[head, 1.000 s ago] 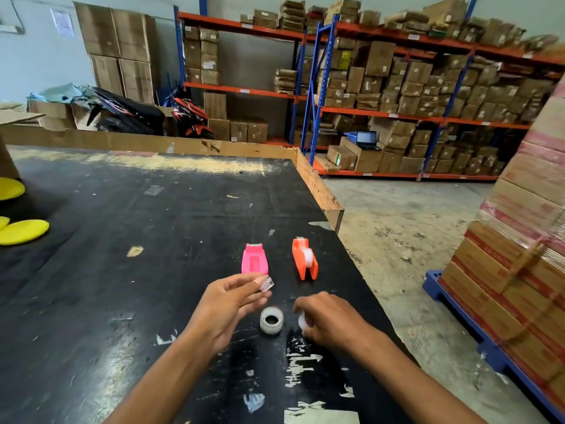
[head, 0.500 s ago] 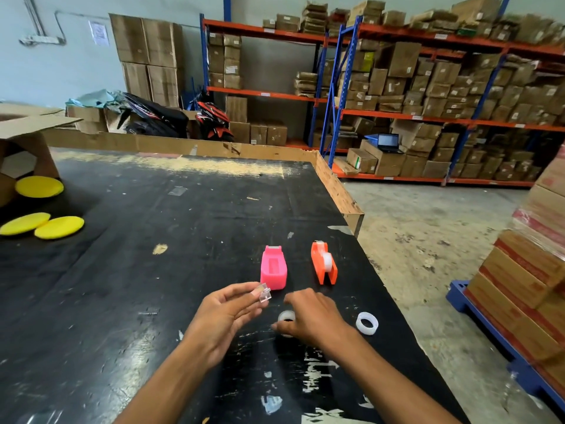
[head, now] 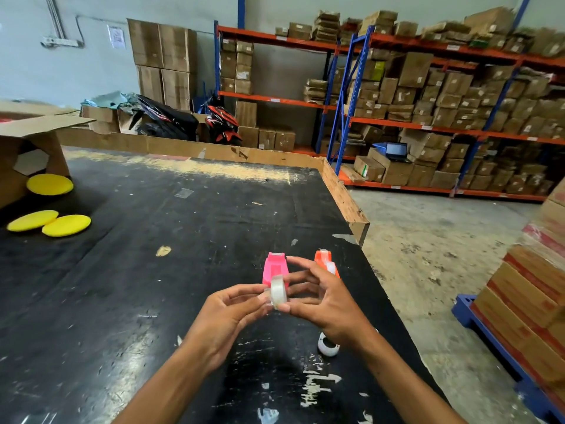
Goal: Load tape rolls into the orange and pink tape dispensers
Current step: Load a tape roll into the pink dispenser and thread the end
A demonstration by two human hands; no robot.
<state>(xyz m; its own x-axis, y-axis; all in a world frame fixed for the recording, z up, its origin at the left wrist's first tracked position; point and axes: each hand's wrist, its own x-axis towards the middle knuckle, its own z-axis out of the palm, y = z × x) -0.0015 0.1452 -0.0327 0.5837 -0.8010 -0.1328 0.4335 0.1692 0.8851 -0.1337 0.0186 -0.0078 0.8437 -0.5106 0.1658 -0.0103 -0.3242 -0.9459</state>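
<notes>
A clear tape roll [head: 278,291] is held up above the black table [head: 153,270], pinched between both hands. My right hand [head: 324,301] grips it from the right with thumb and fingers. My left hand [head: 227,316] touches its left side, with a small clear piece [head: 267,294] at its fingertips. Just behind the roll lies the pink dispenser [head: 275,267]. The orange dispenser [head: 326,262] lies to its right with a roll inside, partly hidden by my right fingers. A white ring [head: 327,347] rests on the table under my right wrist.
Three yellow round pads [head: 50,221] and an open cardboard box [head: 27,148] sit at the table's far left. The table's right edge drops to a concrete floor [head: 428,255]. Stacked cartons on a blue pallet [head: 532,301] stand at the right; shelving fills the background.
My right hand picked the clear tape roll off the table and raised it to my left hand. The white ring stays on the table. The camera view shifted.
</notes>
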